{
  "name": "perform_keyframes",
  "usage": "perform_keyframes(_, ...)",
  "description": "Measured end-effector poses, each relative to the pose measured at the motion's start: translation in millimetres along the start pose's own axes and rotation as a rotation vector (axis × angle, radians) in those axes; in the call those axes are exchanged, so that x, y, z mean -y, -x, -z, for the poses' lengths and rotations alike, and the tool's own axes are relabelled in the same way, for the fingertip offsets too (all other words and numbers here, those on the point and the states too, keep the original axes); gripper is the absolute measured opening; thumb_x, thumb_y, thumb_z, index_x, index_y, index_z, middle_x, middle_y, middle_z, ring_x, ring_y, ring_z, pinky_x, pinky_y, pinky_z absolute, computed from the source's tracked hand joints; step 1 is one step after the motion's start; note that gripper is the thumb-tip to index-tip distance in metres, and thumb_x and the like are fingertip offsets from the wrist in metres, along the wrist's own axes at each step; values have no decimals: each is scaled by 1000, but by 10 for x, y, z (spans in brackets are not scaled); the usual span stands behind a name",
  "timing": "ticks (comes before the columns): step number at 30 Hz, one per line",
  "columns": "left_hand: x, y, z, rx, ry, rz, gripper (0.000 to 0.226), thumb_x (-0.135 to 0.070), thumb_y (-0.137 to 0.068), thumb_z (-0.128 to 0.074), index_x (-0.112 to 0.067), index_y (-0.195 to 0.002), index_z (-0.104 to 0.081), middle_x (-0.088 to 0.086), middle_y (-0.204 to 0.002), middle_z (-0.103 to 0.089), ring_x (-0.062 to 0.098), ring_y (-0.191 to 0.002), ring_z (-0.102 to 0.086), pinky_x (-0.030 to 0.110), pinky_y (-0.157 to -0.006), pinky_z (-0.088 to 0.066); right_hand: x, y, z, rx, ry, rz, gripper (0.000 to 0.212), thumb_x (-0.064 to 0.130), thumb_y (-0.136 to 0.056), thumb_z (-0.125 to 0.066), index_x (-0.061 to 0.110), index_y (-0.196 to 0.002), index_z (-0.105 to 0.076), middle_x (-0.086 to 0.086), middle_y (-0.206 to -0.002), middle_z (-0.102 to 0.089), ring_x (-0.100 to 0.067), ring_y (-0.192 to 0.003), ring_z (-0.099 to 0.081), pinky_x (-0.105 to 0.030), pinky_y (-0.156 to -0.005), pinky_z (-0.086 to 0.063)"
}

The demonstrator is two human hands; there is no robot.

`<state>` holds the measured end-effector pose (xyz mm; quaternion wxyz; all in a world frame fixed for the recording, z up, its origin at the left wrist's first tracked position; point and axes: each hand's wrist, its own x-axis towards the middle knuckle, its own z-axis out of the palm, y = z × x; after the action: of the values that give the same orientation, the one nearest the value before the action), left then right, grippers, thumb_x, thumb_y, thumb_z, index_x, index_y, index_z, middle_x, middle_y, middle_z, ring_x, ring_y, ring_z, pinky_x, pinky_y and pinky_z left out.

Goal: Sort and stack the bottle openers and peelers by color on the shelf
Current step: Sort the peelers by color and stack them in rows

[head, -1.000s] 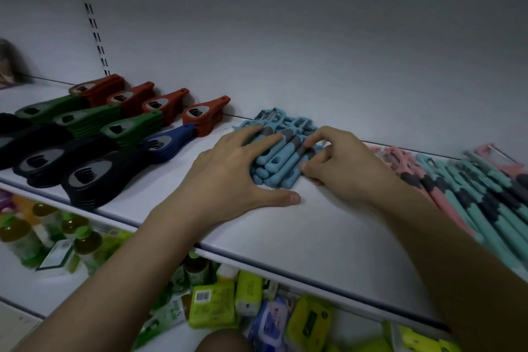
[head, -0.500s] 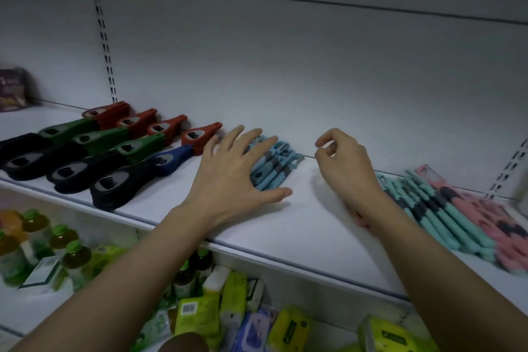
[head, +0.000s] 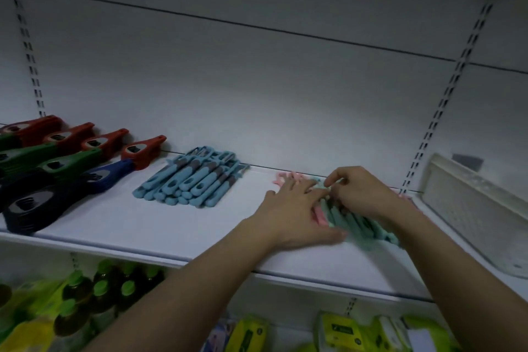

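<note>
step in hand: you're sorting mixed pile at 3 o'clock on shelf (head: 183, 234). left hand (head: 294, 216) flat, fingers straight, pressing pink peelers (head: 318, 216). right hand (head: 360, 194) curled over teal peelers (head: 357, 221); grasp unclear. blue peeler stack (head: 188, 183) done at 12. next: part pink from teal.

A single head-worn view looks forward and slightly down along both forearms onto a white shelf (head: 177, 234), close enough that the hands fill the lower middle of the frame. It faces the back wall (head: 257, 88) squarely from just in front of the shelf edge, with wide-angle bending at the borders. The lower shelf (head: 114, 294) shows along the bottom, and a tray (head: 480, 214) at the far right.
</note>
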<state>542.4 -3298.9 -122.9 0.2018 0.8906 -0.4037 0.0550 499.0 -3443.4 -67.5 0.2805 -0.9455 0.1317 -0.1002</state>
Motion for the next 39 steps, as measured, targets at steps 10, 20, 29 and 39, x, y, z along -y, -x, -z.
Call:
perform_keyframes(10, 17, 5, -150, -15, -62, 23, 79, -82, -81, -40, -31, -142, -45, -8, -144, -40, 16, -136, -27, 50, -110, -30, -207, 95, 40, -59, 164, 5, 25, 14, -97, -46, 20, -118, -58, -9, -118, -63, -23, -96, -58, -28, -72, -40)
perform_keyframes(20, 8, 14, -153, 23, -110, 107, 82, -87, -78, -34, -45, -149, -30, -7, -149, -35, 19, -141, -21, 56, -113, -21, -151, 163, -173, 21, 251, 85, 28, 12, -97, -46, 12, -114, -68, -10, -116, -69, -25, -101, -63, -29, -84, -48)
perform_keyframes(29, 16, 2, -144, 149, -167, 57, 85, -92, -75, -26, -55, -150, -13, -18, -162, -16, 20, -150, -6, 65, -114, -11, -499, 32, 306, -203, 376, -121, 27, 25, -98, -53, 5, -112, -64, -14, -109, -67, -30, -97, -61, -33, -80, -47)
perform_keyframes(39, -26, 33, -133, 12, -41, 94, 69, -75, -91, -22, -41, -151, -26, -2, -156, -37, 19, -147, -20, 58, -118, -4, -585, -30, 353, -300, 211, -193, 41, 34, -100, -52, -2, -84, -65, -8, -63, -58, -25, -59, -54, -38, -65, -52)
